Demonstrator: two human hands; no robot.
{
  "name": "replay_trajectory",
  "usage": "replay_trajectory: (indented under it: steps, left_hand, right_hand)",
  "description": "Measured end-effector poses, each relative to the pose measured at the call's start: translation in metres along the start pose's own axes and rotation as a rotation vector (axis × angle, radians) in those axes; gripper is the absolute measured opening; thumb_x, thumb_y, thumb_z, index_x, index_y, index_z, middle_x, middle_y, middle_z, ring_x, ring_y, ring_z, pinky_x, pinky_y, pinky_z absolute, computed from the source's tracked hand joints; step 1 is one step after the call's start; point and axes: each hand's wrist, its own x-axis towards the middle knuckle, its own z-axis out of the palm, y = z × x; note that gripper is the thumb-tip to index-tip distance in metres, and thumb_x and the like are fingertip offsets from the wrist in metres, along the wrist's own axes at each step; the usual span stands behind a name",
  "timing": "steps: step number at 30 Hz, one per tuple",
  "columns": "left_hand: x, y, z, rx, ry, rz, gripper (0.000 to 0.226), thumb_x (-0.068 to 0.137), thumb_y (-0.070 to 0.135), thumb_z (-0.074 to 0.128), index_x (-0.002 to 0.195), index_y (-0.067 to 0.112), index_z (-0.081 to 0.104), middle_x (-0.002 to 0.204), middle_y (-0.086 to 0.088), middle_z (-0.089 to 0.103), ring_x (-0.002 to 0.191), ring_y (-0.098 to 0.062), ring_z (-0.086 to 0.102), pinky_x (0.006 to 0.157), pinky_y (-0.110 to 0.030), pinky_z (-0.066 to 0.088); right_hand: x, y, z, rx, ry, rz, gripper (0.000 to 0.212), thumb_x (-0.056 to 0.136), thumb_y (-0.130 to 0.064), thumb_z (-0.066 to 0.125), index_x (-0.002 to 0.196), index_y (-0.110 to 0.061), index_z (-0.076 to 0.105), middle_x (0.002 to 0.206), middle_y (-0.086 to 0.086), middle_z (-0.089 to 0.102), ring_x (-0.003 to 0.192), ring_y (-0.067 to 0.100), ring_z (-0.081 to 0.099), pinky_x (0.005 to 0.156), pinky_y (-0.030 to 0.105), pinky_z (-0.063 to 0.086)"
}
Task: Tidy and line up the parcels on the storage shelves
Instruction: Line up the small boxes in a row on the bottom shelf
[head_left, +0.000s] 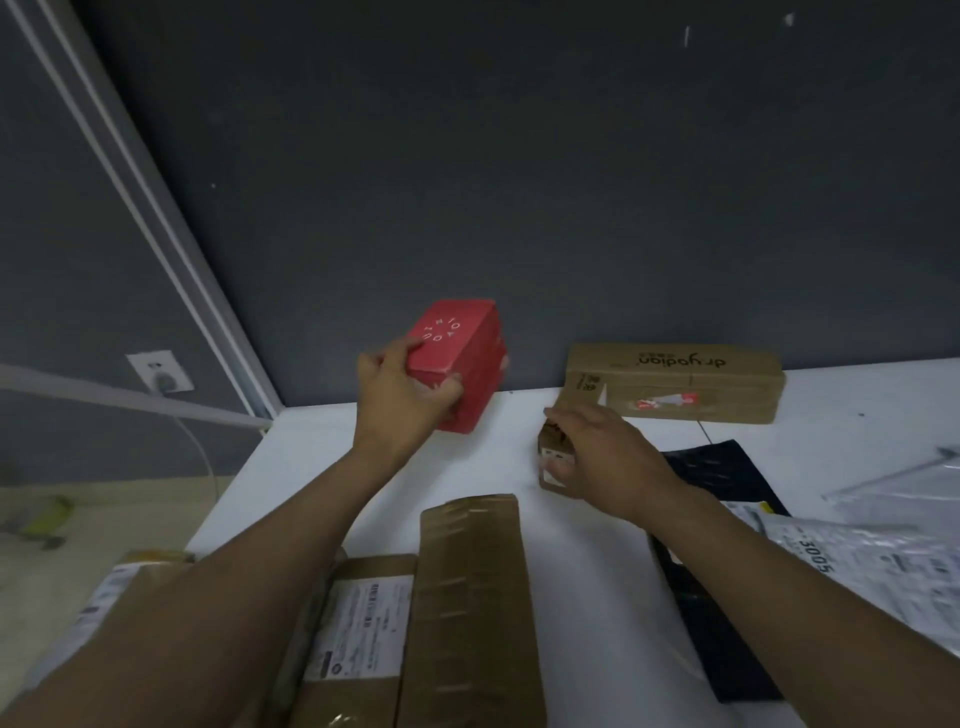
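Matt red card box (460, 358); brown cardboard parcel (675, 384).

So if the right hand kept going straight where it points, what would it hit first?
Probably the red box that the left hand grips, though depth is unclear. The right hand holds a small brown box.

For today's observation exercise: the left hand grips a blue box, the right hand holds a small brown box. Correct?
No. The head view shows the left hand gripping a red box, not blue; the right hand holds the small brown box.
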Motion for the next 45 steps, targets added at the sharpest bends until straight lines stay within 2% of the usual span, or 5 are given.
replay_trajectory:
  steps: [11,27,36,40,45]
  left_hand:
    - [-0.126,0.090,-0.046,-0.443,-0.329,0.004,0.052,0.088,0.057,0.055,0.135,0.036,0.046,0.121,0.010,0.056,0.106,-0.009,0.060,0.090,-0.033,0.054]
    - [-0.186,0.079,-0.090,-0.476,-0.437,-0.107,0.063,0.077,0.067,0.052,0.130,0.033,0.052,0.117,0.008,0.065,0.103,-0.008,0.065,0.091,-0.035,0.055]
    - [-0.193,0.077,-0.082,-0.311,-0.487,-0.018,0.092,0.076,0.048,0.068,0.148,0.043,0.012,0.132,0.017,0.034,0.116,-0.005,0.045,0.078,-0.013,0.050]
    - [-0.196,0.079,-0.070,-0.294,-0.540,0.019,0.091,0.071,0.051,0.069,0.148,0.042,0.023,0.136,0.013,0.040,0.113,-0.003,0.052,0.087,-0.018,0.053]
    - [-0.207,0.077,-0.040,-0.158,-0.654,0.117,0.080,0.085,0.023,0.070,0.144,0.045,0.021,0.141,0.010,0.047,0.116,-0.004,0.052,0.092,-0.017,0.046]
  right_hand:
    - [-0.095,-0.045,-0.049,1.609,0.065,0.244,0.060,0.084,-0.049,0.056,0.139,-0.031,0.043,0.125,0.005,0.065,0.109,0.026,0.066,0.089,0.048,0.055]
    - [-0.138,-0.075,-0.049,1.264,0.002,0.285,0.051,0.086,-0.065,0.045,0.130,-0.039,0.050,0.112,-0.004,0.070,0.097,0.020,0.070,0.079,0.045,0.059]
    - [-0.148,-0.076,-0.053,0.915,0.293,0.127,0.074,0.094,-0.019,0.060,0.146,-0.048,0.017,0.145,-0.008,0.035,0.113,0.001,0.053,0.076,0.012,0.052]
    - [-0.166,-0.060,-0.057,0.786,0.149,0.127,0.079,0.081,-0.052,0.065,0.146,-0.053,0.019,0.155,-0.018,0.012,0.136,0.010,0.033,0.100,0.031,0.046]
    - [-0.177,-0.052,-0.057,1.096,-0.050,0.307,0.056,0.080,-0.059,0.060,0.130,-0.057,0.034,0.122,-0.015,0.059,0.096,0.000,0.066,0.068,0.017,0.053]
